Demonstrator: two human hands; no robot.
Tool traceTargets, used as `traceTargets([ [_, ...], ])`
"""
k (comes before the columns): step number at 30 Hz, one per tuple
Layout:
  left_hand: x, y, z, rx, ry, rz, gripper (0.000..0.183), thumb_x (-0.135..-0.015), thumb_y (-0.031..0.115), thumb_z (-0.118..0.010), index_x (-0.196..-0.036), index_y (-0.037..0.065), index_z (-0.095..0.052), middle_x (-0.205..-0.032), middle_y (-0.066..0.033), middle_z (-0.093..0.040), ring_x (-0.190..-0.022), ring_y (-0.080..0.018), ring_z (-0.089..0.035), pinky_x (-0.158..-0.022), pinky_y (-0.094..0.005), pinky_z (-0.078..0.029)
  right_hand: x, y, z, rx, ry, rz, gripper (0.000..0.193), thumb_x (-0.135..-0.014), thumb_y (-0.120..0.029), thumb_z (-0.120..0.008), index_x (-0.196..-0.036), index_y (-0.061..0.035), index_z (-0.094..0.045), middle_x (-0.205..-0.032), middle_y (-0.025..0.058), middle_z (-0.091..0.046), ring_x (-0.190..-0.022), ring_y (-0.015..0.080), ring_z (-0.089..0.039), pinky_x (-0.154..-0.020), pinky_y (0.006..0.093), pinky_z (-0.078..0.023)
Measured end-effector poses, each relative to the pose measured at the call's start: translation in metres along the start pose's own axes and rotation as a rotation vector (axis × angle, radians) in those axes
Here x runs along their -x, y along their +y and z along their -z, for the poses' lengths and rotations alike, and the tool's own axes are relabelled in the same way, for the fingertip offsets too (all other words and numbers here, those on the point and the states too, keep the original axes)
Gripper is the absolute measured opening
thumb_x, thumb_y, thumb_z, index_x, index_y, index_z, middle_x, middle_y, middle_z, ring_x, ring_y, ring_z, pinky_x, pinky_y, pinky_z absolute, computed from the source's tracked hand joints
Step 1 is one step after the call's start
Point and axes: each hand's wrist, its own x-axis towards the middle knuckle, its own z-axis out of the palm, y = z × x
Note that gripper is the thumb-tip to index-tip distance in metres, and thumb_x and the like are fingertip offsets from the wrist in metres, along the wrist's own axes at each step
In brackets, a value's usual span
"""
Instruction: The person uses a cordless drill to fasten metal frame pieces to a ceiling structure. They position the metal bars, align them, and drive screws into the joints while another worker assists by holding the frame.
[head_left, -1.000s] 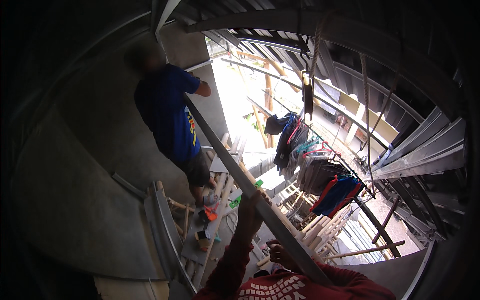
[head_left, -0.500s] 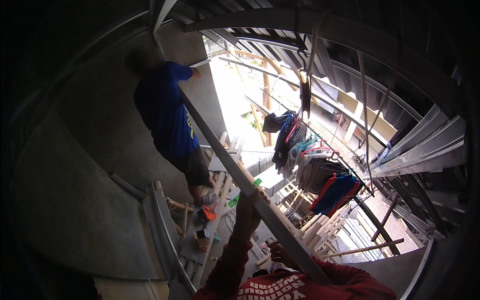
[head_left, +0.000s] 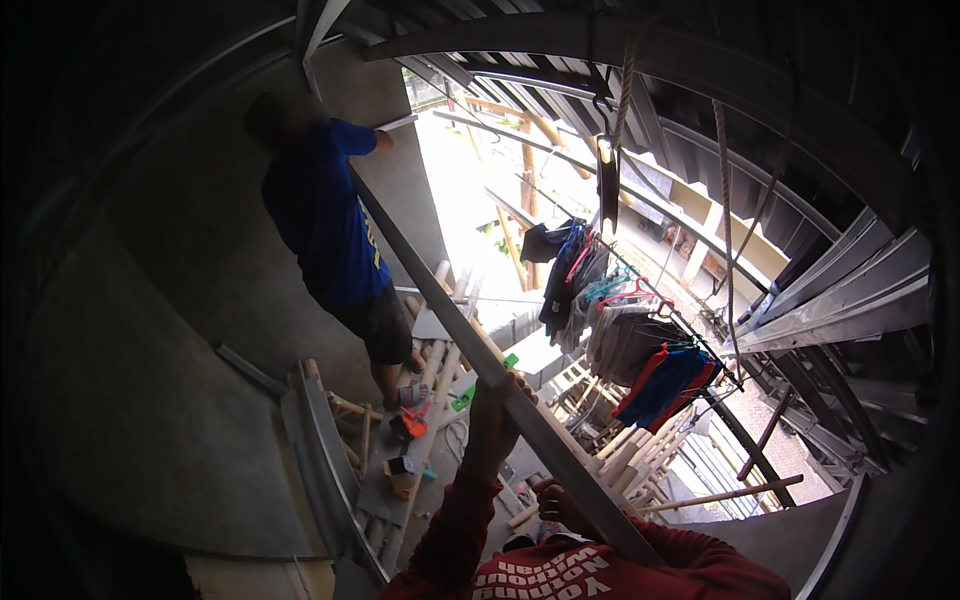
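A long grey metal beam slants from beside my body up to the far left. My left hand is wrapped round it from the left side. My right hand is lower, at the beam's left edge, with curled fingers; the beam covers its wrist, and whatever it grips is hidden. A co-worker in a blue shirt stands at the far end of the beam, one arm stretched toward the wall corner. Below my left hand lies a bright green tool, partly hidden by the beam.
Boards and bamboo poles lie below, with an orange and black tool and a small open box. Clothes hang on a rail at right. Ropes dangle beneath a metal roof. Concrete walls rise at left.
The view has shifted slightly, so the hanging clothes and the co-worker appear a little further left. My left hand stays on the beam, and my right hand keeps its place beside it.
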Motion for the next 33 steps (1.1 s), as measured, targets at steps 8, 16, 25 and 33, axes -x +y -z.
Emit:
traceTargets([
  [8, -0.003, -0.001, 0.003, -0.011, 0.021, 0.003, 0.024, -0.095, 0.01, -0.061, -0.116, 0.006, -0.053, -0.089, -0.0074, -0.056, -0.078, -0.0185, -0.06, -0.073, -0.0371, -0.053, -0.003, -0.003, -0.01, 0.014, 0.025, -0.001, 0.034, -0.099, -0.024, -0.061, -0.124, -0.0023, -0.057, -0.093, 0.0028, -0.061, -0.082, 0.0141, -0.06, -0.078, 0.0298, -0.051],
  [16, -0.003, -0.001, 0.002, -0.015, 0.028, -0.009, 0.024, -0.094, 0.009, -0.06, -0.116, 0.006, -0.053, -0.09, -0.0081, -0.056, -0.078, -0.0192, -0.06, -0.072, -0.037, -0.053, -0.004, -0.008, -0.016, 0.022, 0.058, 0.017, 0.035, -0.098, -0.024, -0.061, -0.125, -0.0022, -0.056, -0.094, 0.0029, -0.061, -0.083, 0.0142, -0.06, -0.078, 0.0302, -0.051],
  [25, -0.004, 0.0, 0.003, -0.019, 0.023, -0.003, 0.026, -0.095, 0.011, -0.061, -0.119, 0.007, -0.053, -0.091, -0.0076, -0.057, -0.079, -0.0189, -0.061, -0.074, -0.0385, -0.053, -0.008, -0.012, -0.02, 0.017, 0.087, 0.028, 0.036, -0.098, -0.024, -0.062, -0.125, -0.0022, -0.056, -0.094, 0.0029, -0.062, -0.084, 0.0142, -0.061, -0.079, 0.0305, -0.051],
  [33, -0.006, -0.002, 0.009, -0.008, 0.014, 0.007, 0.025, -0.095, 0.011, -0.061, -0.118, 0.007, -0.053, -0.091, -0.0077, -0.058, -0.08, -0.0193, -0.061, -0.074, -0.0392, -0.053, -0.012, -0.014, -0.023, 0.021, 0.102, 0.033, 0.037, -0.097, -0.024, -0.062, -0.126, -0.0022, -0.056, -0.095, 0.003, -0.062, -0.085, 0.0143, -0.061, -0.079, 0.0309, -0.052],
])
